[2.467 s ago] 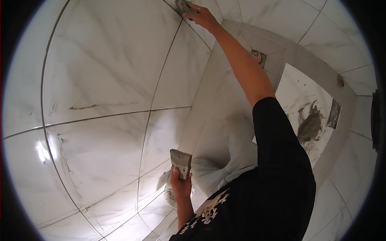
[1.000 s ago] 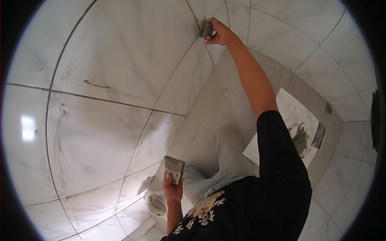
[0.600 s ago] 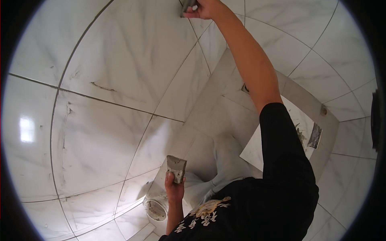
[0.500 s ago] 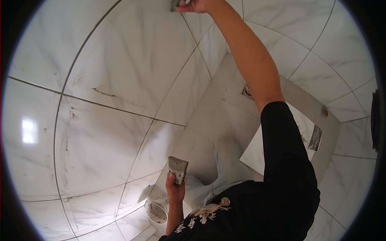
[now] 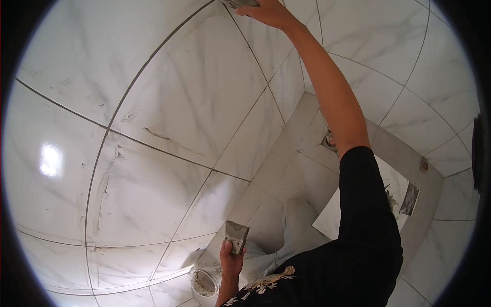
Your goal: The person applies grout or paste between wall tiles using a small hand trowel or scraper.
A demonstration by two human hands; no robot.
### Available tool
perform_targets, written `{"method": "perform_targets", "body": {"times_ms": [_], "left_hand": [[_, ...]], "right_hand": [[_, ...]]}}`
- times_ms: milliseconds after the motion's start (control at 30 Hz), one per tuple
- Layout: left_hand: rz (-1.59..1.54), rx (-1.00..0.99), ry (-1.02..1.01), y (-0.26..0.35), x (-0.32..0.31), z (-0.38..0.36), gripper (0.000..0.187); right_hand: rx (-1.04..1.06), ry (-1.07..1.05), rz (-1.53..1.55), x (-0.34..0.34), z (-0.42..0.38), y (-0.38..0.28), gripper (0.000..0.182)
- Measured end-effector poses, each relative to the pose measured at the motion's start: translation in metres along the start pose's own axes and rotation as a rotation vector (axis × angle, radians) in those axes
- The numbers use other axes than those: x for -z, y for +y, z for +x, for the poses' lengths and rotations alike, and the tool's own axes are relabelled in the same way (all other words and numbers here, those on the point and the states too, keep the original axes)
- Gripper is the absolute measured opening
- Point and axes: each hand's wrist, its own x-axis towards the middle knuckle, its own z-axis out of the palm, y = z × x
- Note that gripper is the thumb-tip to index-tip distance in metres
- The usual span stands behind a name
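Overhead, the right hand [image 5: 268, 11] is stretched to the very top of the view, where a small scraper [image 5: 236, 3] is pressed flat against the tiled wall [image 5: 189, 97]. Only its lower edge shows, so the grip is seen just in part: the fingers are curled over it, closed on the tool. It is set right where the dark joint lines [image 5: 245, 41] meet, which suggests it is held there so that grey paste can be worked into the seam. Its long axis cannot be told, since most of it is cut off by the frame edge.

Lower down, the left hand [image 5: 231, 256] is wrapped around the bottom of a second scraper [image 5: 236, 236], which is gripped firmly. This blade is held upright, its broad end pointing up and tilted slightly toward the wall, its long axis running roughly along the forearm. A load of grey paste is carried on its face, so it appears to be kept level and close to the body as a ready supply.

Just below that hand a small bucket [image 5: 205, 281] smeared with paste is seen on the floor [image 5: 302, 148]. Farther right, a loose tile [image 5: 394, 197] with grey smears is laid on the floor, well apart from both hands.
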Motion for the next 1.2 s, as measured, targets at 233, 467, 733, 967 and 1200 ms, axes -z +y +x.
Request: {"method": "perform_targets", "body": {"times_ms": [233, 467, 733, 967, 1200], "left_hand": [[-0.085, -0.031, -0.003, 0.003, -0.001, -0.003, 0.028], [-0.088, -0.037, 0.021, 0.003, 0.01, -0.008, 0.028], [-0.097, -0.042, -0.008, 0.008, 0.007, -0.004, 0.027], [-0.144, -0.069, 0.005, 0.006, 0.004, -0.012, 0.026], [-0.104, -0.064, -0.027, -0.001, 0.01, -0.021, 0.025]], "right_hand": [[0.019, -0.216, -0.245, -0.008, 0.003, 0.034, 0.067], [-0.137, 0.016, -0.174, -0.021, -0.01, -0.002, 0.061], [-0.063, 0.019, 0.018, -0.017, -0.005, 0.026, 0.065], [-0.254, 0.044, -0.131, -0.056, -0.045, 0.032, 0.065], [-0.164, 0.044, -0.149, -0.131, -0.201, 0.128, 0.067]]}}
